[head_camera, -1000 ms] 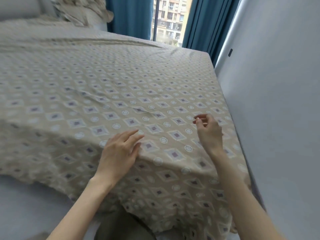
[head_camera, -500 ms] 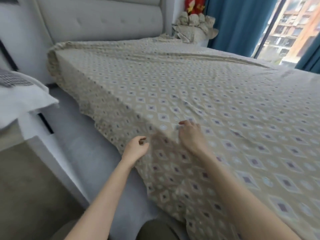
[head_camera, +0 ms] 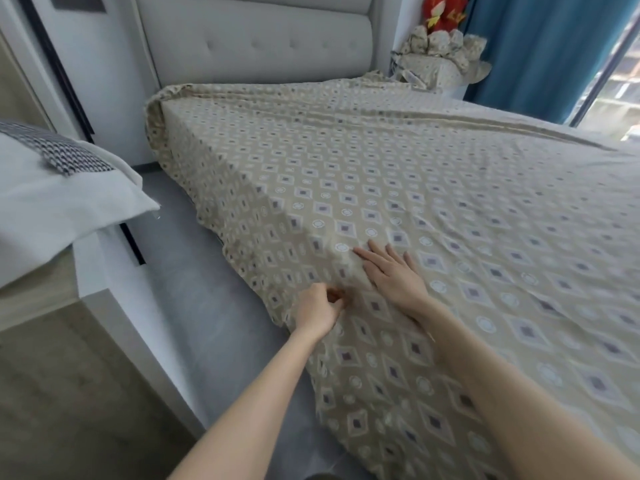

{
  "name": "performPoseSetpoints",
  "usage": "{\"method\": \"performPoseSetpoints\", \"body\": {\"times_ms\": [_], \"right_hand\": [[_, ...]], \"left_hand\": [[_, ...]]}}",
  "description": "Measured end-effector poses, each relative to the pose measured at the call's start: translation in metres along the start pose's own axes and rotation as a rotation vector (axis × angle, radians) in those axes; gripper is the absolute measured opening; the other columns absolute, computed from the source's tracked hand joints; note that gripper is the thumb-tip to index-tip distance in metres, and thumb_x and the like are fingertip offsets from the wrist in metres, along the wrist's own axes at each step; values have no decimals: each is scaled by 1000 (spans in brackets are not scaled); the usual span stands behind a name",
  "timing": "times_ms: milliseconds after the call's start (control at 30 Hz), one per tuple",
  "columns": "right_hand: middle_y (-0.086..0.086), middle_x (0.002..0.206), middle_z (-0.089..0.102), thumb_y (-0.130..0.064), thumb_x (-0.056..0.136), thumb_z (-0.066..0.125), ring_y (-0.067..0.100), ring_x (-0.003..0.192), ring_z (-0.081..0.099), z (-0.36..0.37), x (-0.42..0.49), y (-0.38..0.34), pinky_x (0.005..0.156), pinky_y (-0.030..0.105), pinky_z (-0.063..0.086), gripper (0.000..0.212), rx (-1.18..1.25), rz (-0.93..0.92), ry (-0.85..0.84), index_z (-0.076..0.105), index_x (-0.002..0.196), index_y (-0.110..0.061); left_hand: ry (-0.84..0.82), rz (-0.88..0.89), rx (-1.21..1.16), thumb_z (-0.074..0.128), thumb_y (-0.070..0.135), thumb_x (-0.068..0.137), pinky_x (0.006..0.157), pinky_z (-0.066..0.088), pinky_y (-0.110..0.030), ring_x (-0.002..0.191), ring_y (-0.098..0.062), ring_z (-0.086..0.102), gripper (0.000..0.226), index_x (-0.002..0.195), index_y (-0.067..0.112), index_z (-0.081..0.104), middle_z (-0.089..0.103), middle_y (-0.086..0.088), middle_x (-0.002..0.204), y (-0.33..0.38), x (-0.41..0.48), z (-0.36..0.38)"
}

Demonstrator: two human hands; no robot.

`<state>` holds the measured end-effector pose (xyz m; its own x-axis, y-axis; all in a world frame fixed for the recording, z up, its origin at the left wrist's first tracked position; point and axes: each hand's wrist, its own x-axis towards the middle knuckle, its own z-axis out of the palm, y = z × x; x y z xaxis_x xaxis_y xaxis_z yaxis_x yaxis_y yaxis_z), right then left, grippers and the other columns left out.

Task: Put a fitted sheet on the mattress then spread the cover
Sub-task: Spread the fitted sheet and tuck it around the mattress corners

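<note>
The beige patterned sheet [head_camera: 433,202] lies spread across the top of the bed, reaching up to the headboard [head_camera: 259,39]. Its near side hangs loosely over the edge onto the grey bed frame [head_camera: 207,323]. A long raised fold runs across it near the head end.

At the side edge, the left hand [head_camera: 317,311] has its fingers curled and pinches a small fold of the sheet. Just beside it, the right hand [head_camera: 394,275] rests palm down on the sheet, its fingers [head_camera: 367,254] straight and slightly spread.

To the left is a white pillow [head_camera: 62,202] with a grey woven band. Past the far corner of the bed sits a bundle of matching fabric [head_camera: 440,60], with a blue curtain [head_camera: 540,46] behind it.
</note>
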<state>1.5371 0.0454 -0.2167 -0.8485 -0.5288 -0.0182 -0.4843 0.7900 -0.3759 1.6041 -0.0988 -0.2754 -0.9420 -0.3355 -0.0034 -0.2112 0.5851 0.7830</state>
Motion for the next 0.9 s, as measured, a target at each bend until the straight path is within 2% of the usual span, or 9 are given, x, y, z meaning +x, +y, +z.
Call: {"method": "performPoseSetpoints", "body": {"times_ms": [67, 167, 233, 300, 367, 600, 733, 800, 900], "right_hand": [[-13, 157, 23, -32, 104, 31, 15, 147, 14, -8, 1, 5, 119, 35, 5, 40, 170, -32, -50, 39, 143, -39], [-6, 139, 53, -25, 99, 46, 20, 120, 57, -39, 0, 17, 100, 35, 44, 31, 438, 9, 88, 58, 125, -36], [-4, 147, 44, -28, 101, 40, 24, 134, 43, -53, -2, 37, 113, 46, 29, 34, 195, 108, 232, 52, 131, -40], [-7, 160, 15, -46, 102, 22, 25, 148, 8, -48, -10, 48, 115, 57, -2, 44, -86, 265, 102, 27, 146, -46], [-13, 160, -1, -57, 98, 10, 28, 148, -6, -31, -19, 42, 112, 61, -10, 48, -176, 286, -36, 10, 146, -55], [-20, 159, -3, -51, 101, 10, 17, 148, -8, -7, -24, 4, 117, 50, -12, 44, -219, -65, -82, 5, 144, -59], [-14, 156, 25, -37, 103, 35, 15, 147, 16, -12, -22, -11, 119, 46, 12, 33, -42, -263, -101, 54, 128, -46], [-7, 136, 56, -32, 101, 42, 20, 129, 49, -26, -10, -14, 108, 44, 37, 29, 278, -129, 102, 62, 120, -37], [-4, 152, 36, -48, 100, 30, 28, 143, 26, -23, 7, -13, 114, 61, 12, 41, 45, 85, 149, 40, 139, -43]], "left_hand": [[-1, -9, 61, 62, 22, 86, 72, 49, -27, 88, -19, 66, 15, 93, 15, 73, 73, -2, 92, -2, 2, 5], [-24, -49, 158, 61, 24, 86, 70, 53, -35, 84, -24, 66, 17, 91, 12, 71, 71, -6, 87, -9, 7, 6], [-33, -71, 154, 62, 27, 86, 72, 53, -36, 84, -25, 66, 17, 91, 13, 71, 71, -6, 87, -12, 9, 8], [-37, -94, 139, 61, 26, 87, 76, 54, -38, 86, -24, 66, 17, 94, 14, 70, 71, -5, 89, -12, 8, 10], [-44, -93, 122, 59, 25, 88, 79, 54, -40, 90, -25, 65, 17, 96, 13, 68, 70, -6, 93, -12, 6, 13], [-212, -240, -101, 48, -4, 88, 83, 42, -24, 132, -22, 43, 54, 140, 12, 43, 44, -9, 144, -33, -12, -10], [-111, -339, -164, 47, -5, 88, 84, 43, -26, 127, -22, 47, 57, 142, 11, 40, 45, -9, 142, -35, -16, -37], [-55, -336, -189, 47, -3, 88, 80, 46, -29, 115, -22, 54, 53, 140, 10, 43, 49, -9, 138, -34, -15, -48], [42, -323, -251, 49, 0, 88, 73, 47, -27, 101, -18, 57, 48, 135, 11, 49, 54, -9, 132, -36, -14, -65]]}}
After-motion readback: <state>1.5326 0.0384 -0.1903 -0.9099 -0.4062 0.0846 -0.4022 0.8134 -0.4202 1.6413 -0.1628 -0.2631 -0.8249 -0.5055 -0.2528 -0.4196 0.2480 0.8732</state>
